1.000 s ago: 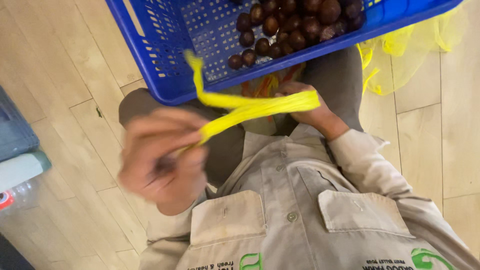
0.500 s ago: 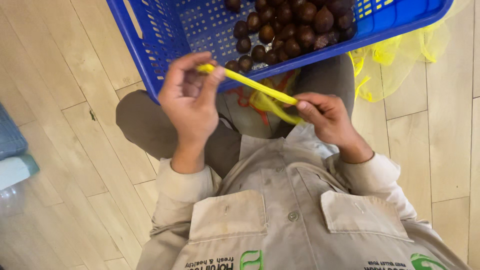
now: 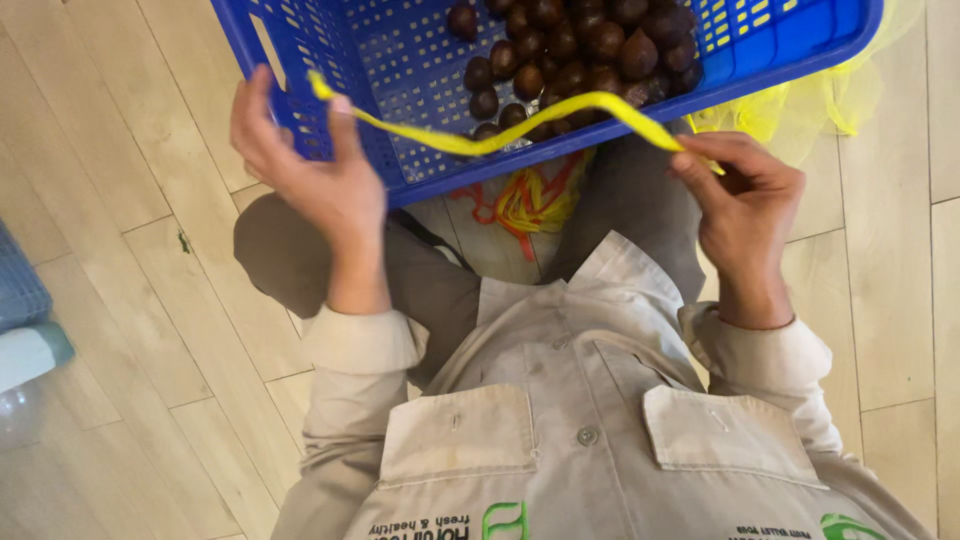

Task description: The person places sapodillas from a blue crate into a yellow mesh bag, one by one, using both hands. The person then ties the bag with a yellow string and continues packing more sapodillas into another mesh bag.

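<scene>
A: Entry. Landmark: the blue perforated plastic basket (image 3: 400, 60) resting at the person's knees. The left hand (image 3: 310, 175), below the basket's left corner, pinches one end of the long yellow mesh strip (image 3: 520, 130); the right hand (image 3: 745, 200), below the basket's right corner, is closed on the other end. The strip spans the basket's near wall, sagging slightly.

B: Handling note?

A: Judgement: keep both pinches firm and tension even so the strip stays untwisted, clear of the fruit.

B: Counts?

A: One basket, one strip in hand. Dark brown round chestnuts (image 3: 590, 45) at the basket's far right: roughly twenty visible, some cut off. One red-and-yellow netting tangle (image 3: 530, 200) under the basket's near edge; one yellow net bag (image 3: 800, 105) beyond its right end.
</scene>
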A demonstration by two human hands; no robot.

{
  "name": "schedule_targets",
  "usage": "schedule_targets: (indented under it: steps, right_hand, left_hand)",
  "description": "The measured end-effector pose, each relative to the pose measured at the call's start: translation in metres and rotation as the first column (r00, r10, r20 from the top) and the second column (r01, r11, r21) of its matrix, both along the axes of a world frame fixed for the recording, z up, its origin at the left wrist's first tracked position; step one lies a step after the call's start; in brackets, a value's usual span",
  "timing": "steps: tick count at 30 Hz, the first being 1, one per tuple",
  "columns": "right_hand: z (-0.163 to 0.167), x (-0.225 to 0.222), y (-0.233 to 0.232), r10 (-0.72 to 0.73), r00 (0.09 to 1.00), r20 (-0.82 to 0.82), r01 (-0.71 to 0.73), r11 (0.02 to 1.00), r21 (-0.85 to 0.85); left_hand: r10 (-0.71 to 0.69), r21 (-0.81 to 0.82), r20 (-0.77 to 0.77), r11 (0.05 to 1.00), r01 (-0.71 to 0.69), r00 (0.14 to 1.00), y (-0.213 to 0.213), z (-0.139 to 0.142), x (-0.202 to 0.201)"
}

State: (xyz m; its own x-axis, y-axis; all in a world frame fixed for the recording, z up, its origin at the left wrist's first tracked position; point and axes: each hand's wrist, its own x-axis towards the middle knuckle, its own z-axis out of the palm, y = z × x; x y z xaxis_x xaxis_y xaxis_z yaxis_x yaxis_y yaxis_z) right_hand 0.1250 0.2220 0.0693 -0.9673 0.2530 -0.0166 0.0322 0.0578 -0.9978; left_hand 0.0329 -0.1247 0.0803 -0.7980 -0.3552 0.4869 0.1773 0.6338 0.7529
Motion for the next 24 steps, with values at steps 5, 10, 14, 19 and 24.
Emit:
schedule_targets:
  steps: [5,10,14,19,24]
  right_hand:
    - [-0.003,0.003,-0.044,0.133,0.991,-0.015,-0.133,0.987,-0.091]
    - [-0.006,0.011,-0.055,0.089,0.996,-0.021,-0.091,0.951,-0.295]
    - [-0.014,0.018,-0.056,0.069,0.997,-0.019,-0.071,0.953,-0.295]
    - [-0.018,0.019,-0.061,0.147,0.984,-0.103,-0.159,0.980,-0.120]
    - [-0.014,0.009,-0.060,0.074,0.990,-0.122,-0.111,0.936,-0.334]
  left_hand:
    - [-0.764,0.255,0.159,0.644,0.722,0.625,0.080,0.011,0.054]
    - [-0.700,0.300,0.159,0.706,0.642,0.696,0.105,0.008,0.069]
    - [-0.670,0.335,0.129,0.724,0.603,0.731,0.103,0.011,0.074]
    - [-0.675,0.379,0.114,0.708,0.597,0.729,0.109,0.018,0.074]
    - [-0.531,0.375,0.218,0.820,0.433,0.819,0.104,0.015,0.065]
